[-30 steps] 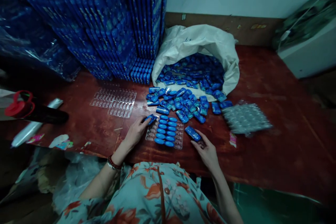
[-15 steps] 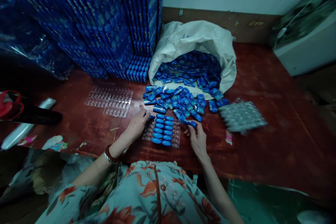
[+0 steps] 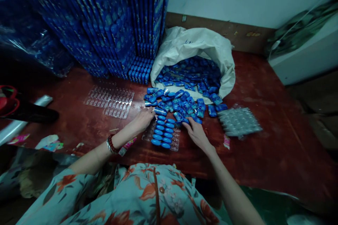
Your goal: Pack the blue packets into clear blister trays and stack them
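A clear blister tray lies before me, its middle filled with two columns of glossy blue oval pieces. At the tray's upper left, my left hand has its fingertips closed on the end of a blue packet. My right hand is at the tray's upper right, fingers pinched on a blue packet at the edge of the heap. The heap of blue packets spills from a white sack behind the tray.
Empty clear trays lie at the left, and stacked clear trays at the right. Tall stacks of blue filled trays stand at the back left. A dark bottle with a red lid lies at the far left.
My left hand has moved up and right onto a packet. My right hand has moved left, towards the heap. A pink and white wrapper now shows beside my left wrist.
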A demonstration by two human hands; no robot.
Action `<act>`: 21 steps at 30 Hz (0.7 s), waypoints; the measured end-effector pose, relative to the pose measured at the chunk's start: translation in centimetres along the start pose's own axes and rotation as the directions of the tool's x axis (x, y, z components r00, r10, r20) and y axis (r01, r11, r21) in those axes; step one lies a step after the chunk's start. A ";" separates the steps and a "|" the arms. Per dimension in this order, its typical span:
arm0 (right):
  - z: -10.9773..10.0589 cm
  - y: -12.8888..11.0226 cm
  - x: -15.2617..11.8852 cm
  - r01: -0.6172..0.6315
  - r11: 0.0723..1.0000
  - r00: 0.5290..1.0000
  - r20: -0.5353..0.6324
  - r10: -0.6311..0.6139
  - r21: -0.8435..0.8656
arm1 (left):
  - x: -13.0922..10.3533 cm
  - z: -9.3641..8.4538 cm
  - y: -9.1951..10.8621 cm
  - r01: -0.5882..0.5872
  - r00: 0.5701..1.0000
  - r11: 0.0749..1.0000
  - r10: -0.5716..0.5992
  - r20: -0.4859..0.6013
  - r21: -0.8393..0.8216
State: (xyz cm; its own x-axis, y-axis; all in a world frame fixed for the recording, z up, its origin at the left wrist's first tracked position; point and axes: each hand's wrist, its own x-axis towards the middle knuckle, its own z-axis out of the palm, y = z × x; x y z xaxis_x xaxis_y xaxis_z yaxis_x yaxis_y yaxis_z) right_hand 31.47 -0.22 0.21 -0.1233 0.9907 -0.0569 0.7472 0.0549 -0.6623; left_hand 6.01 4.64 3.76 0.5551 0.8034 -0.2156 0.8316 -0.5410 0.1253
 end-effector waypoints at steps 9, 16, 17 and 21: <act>2.5 0.7 -2.0 -0.302 0.700 0.922 0.011 0.388 0.647 | 0.0 0.5 0.1 -0.053 0.999 0.998 0.052 0.014 0.042; 2.7 0.5 -2.9 -0.177 0.750 0.973 -0.003 0.232 0.638 | 2.2 -0.4 -0.9 -0.157 0.987 0.987 0.156 0.024 0.018; 2.5 0.6 -3.0 -0.143 0.795 0.982 -0.014 0.187 0.590 | 2.2 -0.4 -0.8 -0.160 0.987 0.987 0.159 0.027 0.021; 1.6 1.1 -2.9 -0.014 0.981 0.992 -0.117 0.037 0.193 | 1.5 -0.1 -0.7 -0.160 0.987 0.985 0.159 0.032 0.061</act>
State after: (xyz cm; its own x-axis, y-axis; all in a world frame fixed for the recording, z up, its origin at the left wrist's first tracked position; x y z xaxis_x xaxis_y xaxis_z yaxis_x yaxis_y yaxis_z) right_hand 31.61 -3.23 -1.50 -0.0184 0.9998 0.0061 0.6085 0.0160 -0.7934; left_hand 6.31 6.28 3.44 0.6791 0.6989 -0.2244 0.7294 -0.6768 0.0993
